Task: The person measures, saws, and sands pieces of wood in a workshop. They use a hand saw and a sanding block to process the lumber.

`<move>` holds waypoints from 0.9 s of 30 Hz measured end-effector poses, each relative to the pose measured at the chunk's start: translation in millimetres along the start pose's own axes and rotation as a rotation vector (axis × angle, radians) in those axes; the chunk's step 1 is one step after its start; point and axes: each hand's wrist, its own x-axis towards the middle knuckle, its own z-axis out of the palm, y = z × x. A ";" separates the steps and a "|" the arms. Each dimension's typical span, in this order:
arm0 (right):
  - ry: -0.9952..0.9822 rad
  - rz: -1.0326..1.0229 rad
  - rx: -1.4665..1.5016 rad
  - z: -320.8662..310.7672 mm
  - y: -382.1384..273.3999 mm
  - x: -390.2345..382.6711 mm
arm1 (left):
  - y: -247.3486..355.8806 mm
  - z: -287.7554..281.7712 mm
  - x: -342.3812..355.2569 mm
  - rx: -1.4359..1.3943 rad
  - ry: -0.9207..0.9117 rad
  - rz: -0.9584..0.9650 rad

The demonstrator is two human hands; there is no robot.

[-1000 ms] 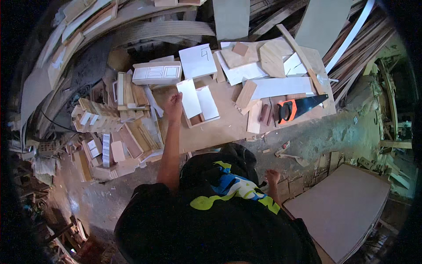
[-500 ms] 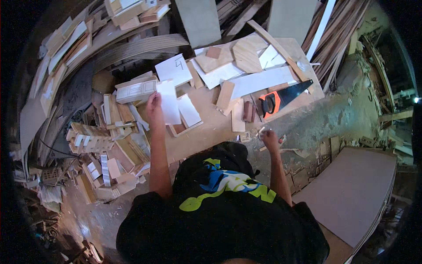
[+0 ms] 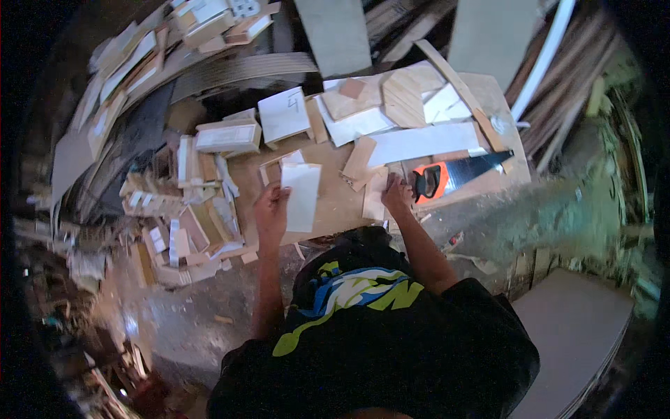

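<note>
My left hand [image 3: 271,211] pinches the left edge of a white rectangular panel [image 3: 301,199], held above the bench's near side. Behind it stands a small open box frame [image 3: 273,167] of pale wood and white board, partly covered by the panel. My right hand [image 3: 398,195] is down on the bench with its fingers curled, between a pale wood piece [image 3: 375,194] and a handsaw [image 3: 441,179] with an orange and black handle. What its fingers close around is hidden beneath them.
The wooden bench [image 3: 328,209] also bears a white box [image 3: 284,115], a drawer-like box [image 3: 227,137], a long white board [image 3: 423,144] and an octagonal wood panel [image 3: 403,99]. Stacked wooden offcuts [image 3: 202,227] crowd its left end. Large sheets [image 3: 579,335] lie at the lower right.
My left hand has brought the white panel nearer, off the box frame. My right hand has moved from beyond the bench's near edge onto the bench, where reddish-brown blocks lay. The view has shifted.
</note>
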 end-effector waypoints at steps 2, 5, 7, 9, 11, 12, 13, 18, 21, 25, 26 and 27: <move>0.121 -0.128 0.026 13.3 13.7 4.4 | 26.9 13.2 -9.1 -0.069 -0.009 0.028; -0.120 0.005 0.226 -43.5 -8.8 -5.2 | 61.2 24.5 -26.1 -0.140 0.008 -0.034; -0.110 -0.089 0.359 -73.5 -11.6 -8.1 | 76.5 36.2 -32.4 -0.036 0.064 0.093; -0.024 -0.259 1.140 -120.9 -21.6 -26.6 | 82.6 44.5 -38.3 0.097 0.129 0.180; -0.108 -0.538 1.394 -202.5 -39.5 -65.5 | 83.5 49.0 -40.6 0.230 0.175 0.269; -0.111 -0.537 1.398 -225.2 -42.5 -77.4 | 84.1 50.7 -42.0 0.361 0.145 0.371; 0.044 -0.833 1.220 -244.2 -43.5 -87.5 | 87.0 52.1 -44.7 0.492 0.113 0.472; 0.162 -0.938 0.896 -266.1 -33.3 -76.1 | 112.7 68.3 -46.8 0.519 0.178 0.784; 0.262 -1.154 0.801 -272.3 -27.3 -97.8 | 121.7 64.7 -46.1 0.525 0.225 0.875; 0.134 -0.926 0.841 -272.5 -18.2 -83.8 | 128.2 60.0 -44.7 0.622 0.231 1.033; 0.266 -1.094 0.770 -270.6 -17.9 -86.2 | 131.1 55.9 -42.5 0.625 0.239 1.035; 0.269 -1.103 0.771 -274.9 -17.1 -85.8 | 136.2 50.2 -41.1 0.682 0.206 1.066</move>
